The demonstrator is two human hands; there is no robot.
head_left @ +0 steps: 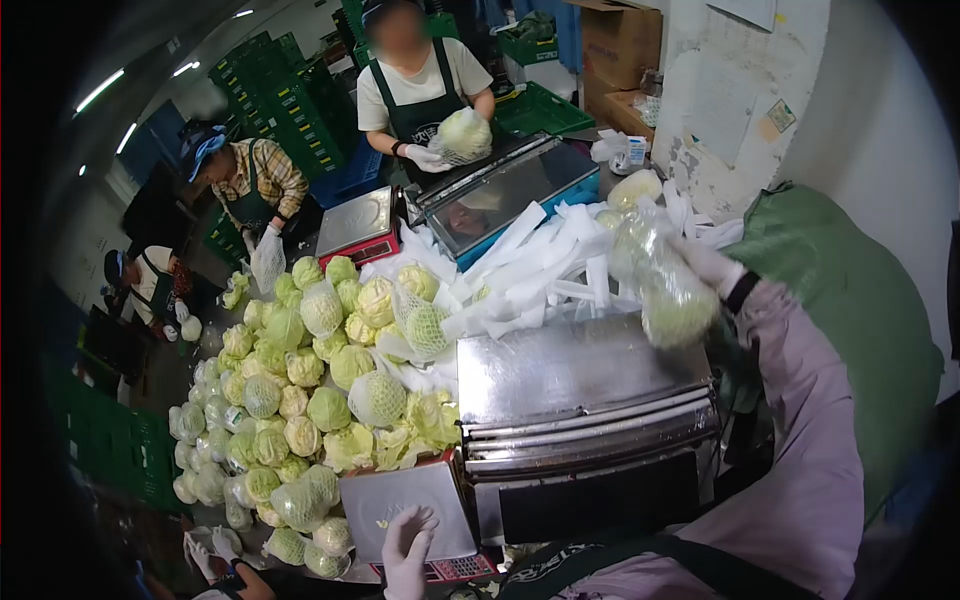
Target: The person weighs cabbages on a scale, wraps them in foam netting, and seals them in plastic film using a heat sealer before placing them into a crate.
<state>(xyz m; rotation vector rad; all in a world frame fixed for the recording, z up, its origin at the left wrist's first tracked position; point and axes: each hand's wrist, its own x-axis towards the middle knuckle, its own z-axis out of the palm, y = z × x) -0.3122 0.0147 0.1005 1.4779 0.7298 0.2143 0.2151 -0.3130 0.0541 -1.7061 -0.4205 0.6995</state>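
Observation:
My right hand, in a white glove, grips a cabbage in clear plastic film and holds it above the right side of the metal wrapping machine. Motion blurs that cabbage a little. Low in the view, my left hand, also gloved, has its fingers curved and apart with nothing between them. It is over the front part of a red scale with a flat metal plate, left of the machine. Loose cabbage leaves lie just behind this scale.
Many cabbages, some in white foam nets, are heaped at left. White foam nets pile behind the machine. Another scale and a second wrapper stand beyond. A co-worker holds a netted cabbage opposite. A green sack bulges at right.

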